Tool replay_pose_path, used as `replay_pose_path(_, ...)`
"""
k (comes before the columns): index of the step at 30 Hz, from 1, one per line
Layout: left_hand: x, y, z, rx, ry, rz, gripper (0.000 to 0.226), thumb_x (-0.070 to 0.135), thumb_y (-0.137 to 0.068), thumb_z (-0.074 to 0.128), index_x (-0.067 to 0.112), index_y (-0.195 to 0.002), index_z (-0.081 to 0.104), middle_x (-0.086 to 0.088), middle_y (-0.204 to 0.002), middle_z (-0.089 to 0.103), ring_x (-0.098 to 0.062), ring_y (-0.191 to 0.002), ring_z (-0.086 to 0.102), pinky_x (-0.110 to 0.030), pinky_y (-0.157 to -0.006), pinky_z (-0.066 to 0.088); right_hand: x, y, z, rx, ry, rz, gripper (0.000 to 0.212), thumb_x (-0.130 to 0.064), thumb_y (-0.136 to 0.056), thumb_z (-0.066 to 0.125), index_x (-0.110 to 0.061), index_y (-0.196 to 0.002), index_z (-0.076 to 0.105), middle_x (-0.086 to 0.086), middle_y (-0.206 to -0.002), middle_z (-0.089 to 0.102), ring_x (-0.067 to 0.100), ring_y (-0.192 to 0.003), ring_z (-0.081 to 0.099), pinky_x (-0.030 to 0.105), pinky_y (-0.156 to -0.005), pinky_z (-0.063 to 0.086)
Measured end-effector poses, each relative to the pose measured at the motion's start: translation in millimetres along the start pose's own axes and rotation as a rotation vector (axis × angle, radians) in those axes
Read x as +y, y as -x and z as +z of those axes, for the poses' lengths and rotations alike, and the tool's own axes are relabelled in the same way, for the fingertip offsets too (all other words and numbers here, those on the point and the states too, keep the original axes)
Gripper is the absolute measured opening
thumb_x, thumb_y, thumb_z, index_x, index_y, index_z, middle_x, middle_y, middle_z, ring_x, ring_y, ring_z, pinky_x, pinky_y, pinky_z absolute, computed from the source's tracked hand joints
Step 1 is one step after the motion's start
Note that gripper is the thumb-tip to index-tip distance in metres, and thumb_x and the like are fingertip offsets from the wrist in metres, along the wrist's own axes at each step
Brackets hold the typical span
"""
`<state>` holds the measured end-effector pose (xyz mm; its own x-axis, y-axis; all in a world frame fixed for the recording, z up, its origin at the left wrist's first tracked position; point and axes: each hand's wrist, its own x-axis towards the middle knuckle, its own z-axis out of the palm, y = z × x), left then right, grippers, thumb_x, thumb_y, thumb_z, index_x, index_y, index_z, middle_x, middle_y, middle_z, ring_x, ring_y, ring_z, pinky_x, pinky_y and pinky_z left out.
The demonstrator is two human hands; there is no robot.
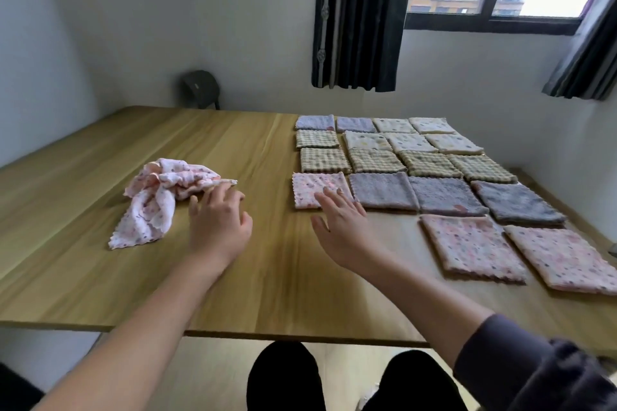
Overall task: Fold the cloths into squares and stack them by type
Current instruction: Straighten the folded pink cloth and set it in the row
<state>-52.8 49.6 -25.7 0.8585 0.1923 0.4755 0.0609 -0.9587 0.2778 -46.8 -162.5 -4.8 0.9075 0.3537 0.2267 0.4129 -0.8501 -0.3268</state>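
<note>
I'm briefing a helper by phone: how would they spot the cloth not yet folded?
On the wooden table, look left of the grid of folded squares. The pink spotted cloth lies alone there, at the left hand. It alone is crumpled.

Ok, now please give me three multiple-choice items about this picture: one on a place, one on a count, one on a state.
1. Where does the crumpled cloth lie?
A. on the table, left of the folded squares
B. on top of the squares
C. on the floor

2. How many pink squares are there?
A. one
B. three
C. six

3. How is the right hand?
A. a fist
B. open, fingers straight
C. gripping a grey cloth

Answers:
1 A: it lies alone on bare wood by the left hand.
2 B: one is under the right fingertips and two are at the near right.
3 B: the fingers are spread and hold nothing.
</note>
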Motion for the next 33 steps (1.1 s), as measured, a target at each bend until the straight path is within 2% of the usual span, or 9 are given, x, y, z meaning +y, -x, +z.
replay_pose_path(3, -46, -24, -6, 0.002, -0.150, -0.134, 0.042, 0.013, -0.077, 0.062, 0.008, -0.118, 0.059, -0.015, -0.138, 0.045, -0.035, -0.130, 0.036, -0.055, -0.106, 0.025, -33, -28, 24, -0.063, -0.043, -0.100, 0.049, -0.033, -0.100, 0.036, -0.018, -0.146, 0.030, 0.001, -0.157, 0.022, 0.019, -0.147, 0.009, 0.038, -0.116, 0.004)
replay_pose_path(7, -85, -40, 1, -0.131, -0.164, -0.334, 0.056, 0.029, -0.089, 0.047, 0.026, -0.143, 0.032, -0.004, -0.155, 0.018, -0.026, -0.142, 0.014, -0.051, -0.111, 0.015, -70, -62, 52, -0.128, -0.065, -0.194, 0.048, -0.029, -0.099, 0.038, -0.017, -0.145, 0.031, 0.002, -0.157, 0.021, 0.021, -0.147, 0.008, 0.041, -0.117, 0.007)
replay_pose_path(14, -97, -46, 14, -0.053, 0.130, -0.090, 0.044, -0.005, -0.083, 0.046, 0.010, -0.122, 0.060, -0.006, -0.135, 0.053, -0.028, -0.125, 0.048, -0.039, -0.100, 0.039, -107, -131, 84, 0.044, -0.273, -0.139, 0.043, -0.014, -0.092, 0.042, -0.019, -0.134, 0.047, 0.000, -0.139, 0.048, 0.022, -0.128, 0.040, 0.035, -0.101, 0.028)
replay_pose_path(18, -102, -51, 14, -0.053, 0.216, -0.107, 0.045, -0.009, -0.082, 0.042, 0.012, -0.119, 0.057, -0.009, -0.127, 0.058, -0.033, -0.113, 0.055, -0.042, -0.092, 0.044, -110, -161, 89, -0.053, -0.138, -0.118, 0.033, -0.017, -0.089, 0.044, -0.024, -0.117, 0.060, 0.000, -0.117, 0.058, 0.023, -0.113, 0.049, 0.035, -0.088, 0.030)
replay_pose_path(21, -104, -53, 16, -0.068, 0.171, -0.165, 0.051, -0.001, -0.085, 0.041, 0.018, -0.132, 0.045, -0.011, -0.128, 0.059, -0.033, -0.112, 0.056, -0.042, -0.091, 0.044, -106, -165, 85, 0.046, -0.130, -0.093, 0.024, -0.016, -0.089, 0.044, -0.022, -0.099, 0.065, -0.003, -0.104, 0.062, 0.020, -0.100, 0.055, 0.033, -0.079, 0.029)
replay_pose_path(24, -105, -53, 16, -0.077, 0.072, -0.220, 0.051, 0.003, -0.087, 0.041, 0.018, -0.135, 0.048, -0.011, -0.131, 0.057, -0.030, -0.120, 0.051, -0.037, -0.099, 0.039, -98, -161, 71, 0.200, -0.317, -0.032, 0.022, -0.014, -0.088, 0.046, -0.024, -0.086, 0.065, -0.006, -0.094, 0.066, 0.015, -0.086, 0.058, 0.035, -0.081, 0.041)
replay_pose_path(26, -105, -54, 16, -0.085, 0.043, -0.229, 0.050, 0.007, -0.090, 0.039, 0.024, -0.135, 0.050, -0.003, -0.138, 0.052, -0.023, -0.129, 0.045, -0.034, -0.106, 0.032, -88, -155, 58, 0.267, -0.475, 0.004, 0.024, -0.011, -0.088, 0.048, -0.026, -0.081, 0.065, -0.011, -0.080, 0.066, 0.010, -0.075, 0.059, 0.032, -0.072, 0.048)
replay_pose_path(30, -109, -55, 17, -0.026, -0.018, -0.217, 0.051, 0.022, -0.086, 0.028, 0.019, -0.130, 0.053, -0.005, -0.134, 0.055, -0.026, -0.127, 0.046, -0.045, -0.108, 0.031, -62, -133, 28, 0.305, -0.745, 0.046, 0.022, -0.008, -0.089, 0.054, -0.025, -0.079, 0.064, -0.015, -0.069, 0.061, -0.004, -0.064, 0.056, 0.012, -0.058, 0.043)
replay_pose_path(33, -90, -50, 11, 0.113, 0.044, -0.060, 0.050, 0.032, -0.083, 0.034, 0.007, -0.119, 0.058, -0.012, -0.123, 0.060, -0.032, -0.114, 0.053, -0.049, -0.100, 0.037, -39, -106, 8, 0.239, -0.990, 0.068, 0.018, -0.006, -0.090, 0.055, -0.018, -0.081, 0.064, -0.004, -0.073, 0.063, 0.008, -0.069, 0.058, 0.026, -0.065, 0.047)
